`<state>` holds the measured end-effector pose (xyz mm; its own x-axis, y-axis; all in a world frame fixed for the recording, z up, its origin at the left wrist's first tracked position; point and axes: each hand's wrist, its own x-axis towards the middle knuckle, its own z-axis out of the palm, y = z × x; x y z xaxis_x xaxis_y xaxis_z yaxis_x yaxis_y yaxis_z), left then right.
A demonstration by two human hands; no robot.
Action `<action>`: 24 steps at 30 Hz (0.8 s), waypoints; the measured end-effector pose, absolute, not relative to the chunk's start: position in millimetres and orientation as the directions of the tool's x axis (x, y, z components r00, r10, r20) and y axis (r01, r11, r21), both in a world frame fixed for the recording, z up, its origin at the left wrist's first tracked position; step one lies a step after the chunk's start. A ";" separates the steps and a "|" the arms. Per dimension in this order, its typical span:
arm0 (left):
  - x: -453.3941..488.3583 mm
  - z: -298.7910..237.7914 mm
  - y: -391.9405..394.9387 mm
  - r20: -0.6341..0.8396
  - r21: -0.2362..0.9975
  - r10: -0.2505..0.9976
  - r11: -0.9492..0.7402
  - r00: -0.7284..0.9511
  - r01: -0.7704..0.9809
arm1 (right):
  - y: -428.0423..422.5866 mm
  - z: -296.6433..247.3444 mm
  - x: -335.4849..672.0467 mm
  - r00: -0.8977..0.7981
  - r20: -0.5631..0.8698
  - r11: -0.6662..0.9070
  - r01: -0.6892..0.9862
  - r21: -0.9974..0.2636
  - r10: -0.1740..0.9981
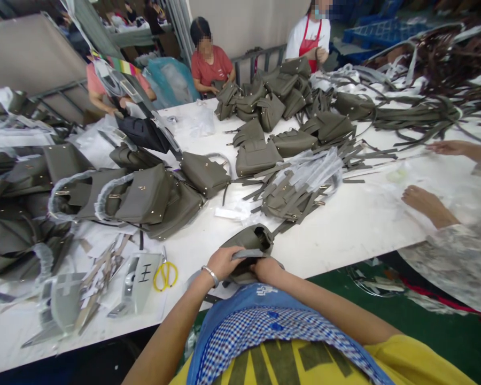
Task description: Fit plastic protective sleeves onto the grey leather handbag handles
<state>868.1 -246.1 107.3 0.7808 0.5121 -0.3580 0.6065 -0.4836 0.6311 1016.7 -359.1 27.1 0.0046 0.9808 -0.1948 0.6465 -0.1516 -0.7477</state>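
Observation:
An olive-grey handbag (244,240) lies at the table's front edge, close against my apron, its top opening facing me. My left hand (223,263) is closed on the left part of the bag's rim, the thumb on a grey flap edge. My right hand (268,269) grips the bag from the right, with its fingertips partly inside the opening and hidden. Just beyond the bag lies a bundle of olive straps (291,198), some wrapped in clear plastic. To the left are yellow-handled scissors (165,275).
Many olive handbags (144,195) with plastic-wrapped handles pile up on the left, and more bags (264,96) lie at the back. Two grey tape dispensers (134,283) stand front left. A co-worker's hands (428,206) rest at the right. Other people sit across the white table (361,219).

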 end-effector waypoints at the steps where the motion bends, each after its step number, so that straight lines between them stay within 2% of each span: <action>1: 866.2 108.5 -245.3 -0.365 0.619 0.523 -0.482 0.770 0.621 | -362.5 29.5 1019.8 -0.014 -0.204 -0.146 0.653 -0.743 0.979; 4: 856.9 112.0 -241.3 -0.346 0.609 0.560 -0.477 0.753 0.634 | -374.1 44.5 1032.4 -0.067 -0.222 -0.117 0.685 -0.719 0.973; 6: 849.2 113.0 -239.6 -0.306 0.632 0.569 -0.478 0.764 0.609 | -380.9 58.6 1039.4 -0.055 -0.235 -0.157 0.597 -0.787 0.970; 7: 845.7 112.6 -239.7 -0.289 0.643 0.570 -0.479 0.769 0.597 | -383.5 65.7 1041.4 -0.036 -0.275 -0.224 0.484 -0.846 0.961; 9: 840.1 110.4 -242.1 -0.275 0.655 0.576 -0.475 0.770 0.588 | -386.6 77.3 1042.0 -0.008 -0.389 -0.386 0.111 -0.916 0.921; 11: 836.8 107.2 -246.7 -0.273 0.649 0.588 -0.471 0.761 0.597 | -386.8 83.0 1039.4 0.009 -0.481 -0.456 -0.301 -0.837 0.877; 13: 835.0 105.0 -251.8 -0.267 0.640 0.598 -0.476 0.755 0.603 | -384.9 82.2 1036.8 0.067 -0.523 -0.386 -0.596 -0.704 0.850; 14: 834.2 104.6 -253.9 -0.262 0.639 0.598 -0.481 0.758 0.600 | -383.6 79.9 1036.5 0.108 -0.546 -0.332 -0.690 -0.643 0.831; 16: 832.4 104.7 -256.3 -0.261 0.648 0.583 -0.486 0.770 0.587 | -381.4 74.0 1039.3 0.197 -0.592 -0.241 -0.781 -0.577 0.781; 20: 826.0 103.2 -253.6 -0.284 0.660 0.596 -0.447 0.751 0.604 | -379.9 65.8 1053.2 0.367 -0.604 -0.149 -0.758 -0.635 0.707; 24: 821.6 101.6 -248.8 -0.301 0.659 0.627 -0.407 0.718 0.632 | -379.1 64.7 1062.1 0.391 -0.591 -0.136 -0.744 -0.654 0.705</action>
<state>821.6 -248.8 101.6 0.7181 0.6274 -0.3012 0.6323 -0.4074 0.6589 1062.1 -379.1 64.7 0.3911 0.7052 -0.5914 -0.7442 -0.1357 -0.6540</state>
